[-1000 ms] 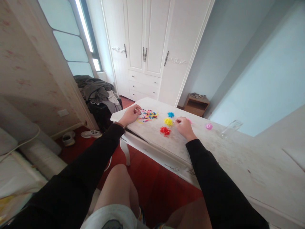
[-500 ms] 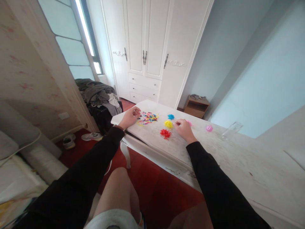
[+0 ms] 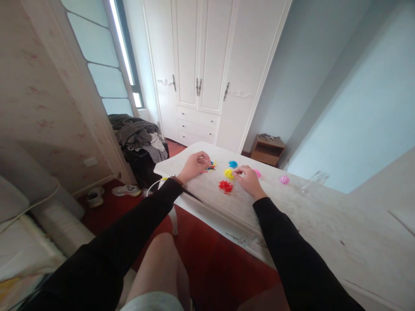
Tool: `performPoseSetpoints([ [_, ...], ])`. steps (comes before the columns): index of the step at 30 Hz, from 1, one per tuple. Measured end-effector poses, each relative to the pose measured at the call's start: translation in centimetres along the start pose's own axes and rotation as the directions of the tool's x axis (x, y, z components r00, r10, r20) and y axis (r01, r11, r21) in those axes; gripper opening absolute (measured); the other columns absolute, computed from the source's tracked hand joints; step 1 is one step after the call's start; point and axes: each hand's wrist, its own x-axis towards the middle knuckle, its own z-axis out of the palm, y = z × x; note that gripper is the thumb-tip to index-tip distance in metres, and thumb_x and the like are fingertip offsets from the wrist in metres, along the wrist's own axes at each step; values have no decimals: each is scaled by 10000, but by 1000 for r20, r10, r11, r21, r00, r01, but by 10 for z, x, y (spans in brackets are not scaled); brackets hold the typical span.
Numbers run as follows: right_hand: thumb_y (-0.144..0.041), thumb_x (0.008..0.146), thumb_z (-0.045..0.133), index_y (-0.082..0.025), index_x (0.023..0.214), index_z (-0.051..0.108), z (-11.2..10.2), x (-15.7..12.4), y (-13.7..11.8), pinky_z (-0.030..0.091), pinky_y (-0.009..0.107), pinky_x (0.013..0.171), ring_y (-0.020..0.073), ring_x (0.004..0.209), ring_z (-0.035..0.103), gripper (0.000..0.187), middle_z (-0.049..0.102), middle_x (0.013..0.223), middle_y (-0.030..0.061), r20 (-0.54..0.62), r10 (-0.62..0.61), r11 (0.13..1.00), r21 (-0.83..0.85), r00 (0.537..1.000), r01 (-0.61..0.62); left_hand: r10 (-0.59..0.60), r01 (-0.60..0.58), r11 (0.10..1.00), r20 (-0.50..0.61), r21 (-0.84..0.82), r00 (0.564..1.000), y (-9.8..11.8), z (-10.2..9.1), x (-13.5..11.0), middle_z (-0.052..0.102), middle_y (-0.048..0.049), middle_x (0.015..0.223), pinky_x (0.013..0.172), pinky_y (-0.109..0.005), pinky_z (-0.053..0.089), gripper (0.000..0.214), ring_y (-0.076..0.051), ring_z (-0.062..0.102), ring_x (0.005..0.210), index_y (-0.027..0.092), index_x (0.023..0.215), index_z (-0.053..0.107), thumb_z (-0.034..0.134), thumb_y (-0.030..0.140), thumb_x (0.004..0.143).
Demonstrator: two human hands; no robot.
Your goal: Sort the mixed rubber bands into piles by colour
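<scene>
On the white table (image 3: pixel 207 198) my left hand (image 3: pixel 193 167) is bent over a mixed heap of small coloured strips (image 3: pixel 211 166), covering part of it. Its fingers are curled together; anything between them is too small to make out. My right hand (image 3: pixel 249 180) is beside a yellow pile (image 3: pixel 228 174), thumb and forefinger pinched at its right edge. Whatever that pinch holds, I cannot tell. A blue pile (image 3: pixel 233 164) is behind the yellow one and a red pile (image 3: pixel 225 186) in front. Pink pieces (image 3: pixel 257 173) show partly behind my right hand.
Farther right are a pink cluster (image 3: pixel 284 179) and a clear glass container (image 3: pixel 315 182) lying on its side. A white wardrobe (image 3: pixel 201 52) stands beyond the table. Clothes (image 3: pixel 139 131) are heaped at the left, with shoes (image 3: pixel 126 190) on the red floor.
My left hand has moved right, from the heap's left edge to over it. My right hand has shifted slightly, its fingertips now closer to the yellow pile. The view has tilted a little.
</scene>
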Motion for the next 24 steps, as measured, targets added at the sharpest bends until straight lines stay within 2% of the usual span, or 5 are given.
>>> performPoseSetpoints([
  [4,-314,843,715,-223,787,766,-1,-1,-6,495,389,841,235,847,635,119,729,809,54,28,-39,996,83,999,36,32,-15,978,79,-209,996,17,46,-2,730,-52,901,695,-261,555,280,-155,723,743,159,910,631,824,261,735],
  [7,-313,841,737,-228,831,795,-1,-2,-8,500,384,825,229,846,645,103,750,836,56,76,-51,991,126,996,41,0,26,963,98,-269,995,14,64,-10,709,-44,852,667,-253,544,270,-167,728,742,152,899,628,818,273,752],
  [11,-243,826,729,-230,794,796,2,-2,-9,499,372,800,221,830,650,75,762,836,53,130,-52,989,146,990,33,0,19,970,77,-240,997,6,68,-18,692,-43,880,675,-258,545,305,-158,714,741,145,874,632,854,300,733],
  [18,-251,829,699,-219,764,754,4,0,-13,491,362,774,208,789,631,92,737,814,43,136,-21,992,128,991,4,-25,47,951,74,-305,997,10,66,-19,692,-31,853,716,-273,555,341,-153,703,754,149,899,633,874,309,717],
  [24,-247,807,651,-215,735,686,1,0,-11,491,363,768,206,758,616,86,686,777,37,50,14,996,89,999,-18,2,22,966,94,-257,996,5,65,-18,691,-31,791,702,-268,513,237,-138,648,721,149,850,657,811,310,770],
])
